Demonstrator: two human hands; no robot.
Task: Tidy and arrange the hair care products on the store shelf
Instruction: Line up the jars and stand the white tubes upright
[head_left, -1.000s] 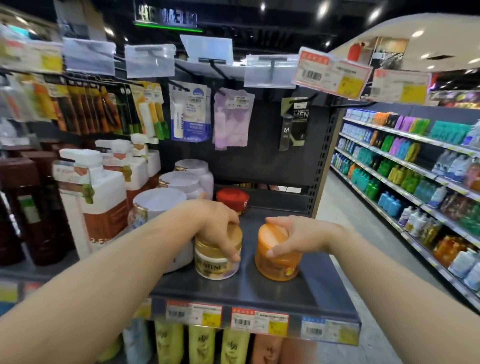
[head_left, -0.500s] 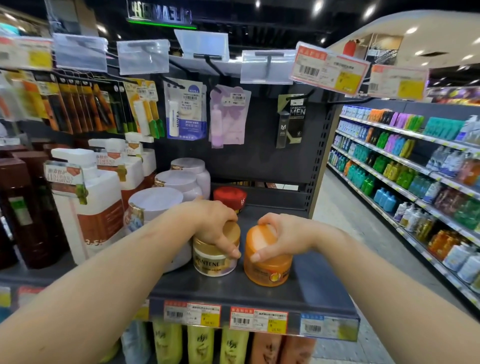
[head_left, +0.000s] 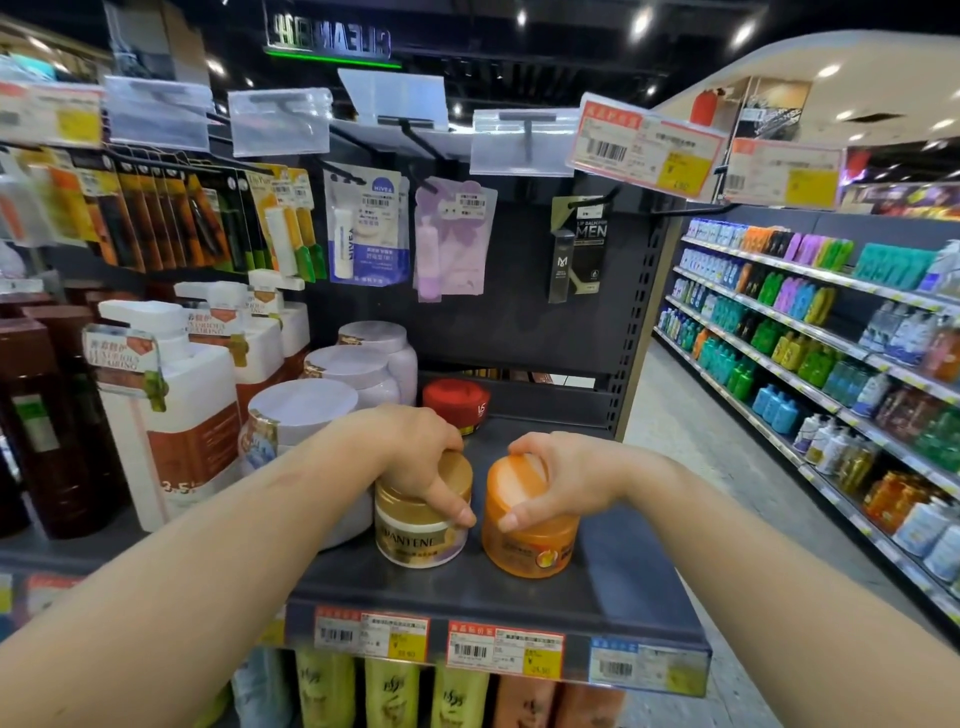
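Note:
A gold-lidded Pantene jar (head_left: 415, 540) stands on the dark shelf (head_left: 623, 571), and my left hand (head_left: 421, 457) grips its lid from above. Right beside it stands an orange jar (head_left: 527, 548); my right hand (head_left: 558, 480) is clamped over its orange lid. The two jars sit near the shelf's front, a small gap between them. A red jar (head_left: 457, 405) stands behind them, partly hidden by my left hand.
Left of the jars are white tubs with lilac lids (head_left: 353, 369), white pump bottles (head_left: 171, 410) and dark brown bottles (head_left: 47, 426). Hanging packets (head_left: 366, 223) fill the back panel. Price tags (head_left: 504, 649) line the shelf's front edge. An aisle of bottles (head_left: 810, 364) runs to the right.
Both hands keep hold of their jars. The orange jar has moved left, closer to the Pantene jar, and my right hand's fingers have shifted on its lid.

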